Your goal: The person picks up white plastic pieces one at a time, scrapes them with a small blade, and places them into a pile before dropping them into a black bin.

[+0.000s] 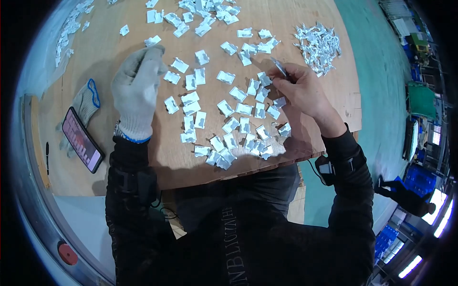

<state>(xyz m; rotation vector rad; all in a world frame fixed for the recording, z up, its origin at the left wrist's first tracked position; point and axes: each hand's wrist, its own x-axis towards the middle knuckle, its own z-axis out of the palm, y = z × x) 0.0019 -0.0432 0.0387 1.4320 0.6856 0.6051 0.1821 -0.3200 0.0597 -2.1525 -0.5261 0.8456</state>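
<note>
My left hand [138, 78], in a white knit glove, is held above the left part of the wooden table with its fingers curled together. Whatever it may hold is hidden. In my bare right hand [298, 88] a slim, dark metal tool [278, 66] is gripped between thumb and fingers, its tip pointing up and left; its exact kind does not show. Small silvery-white metal parts [225, 77], flat and roughly rectangular with notched edges, lie scattered between and in front of both hands. One such part [264, 78] is close beside my right fingertips.
A heap of thin silvery scraps [318, 46] lies at the right. More metal parts [205, 9] are piled at the far side. On the left are a phone [82, 138], a loose glove [87, 105] and a black pen [47, 157]. A person [405, 195] is off to the right.
</note>
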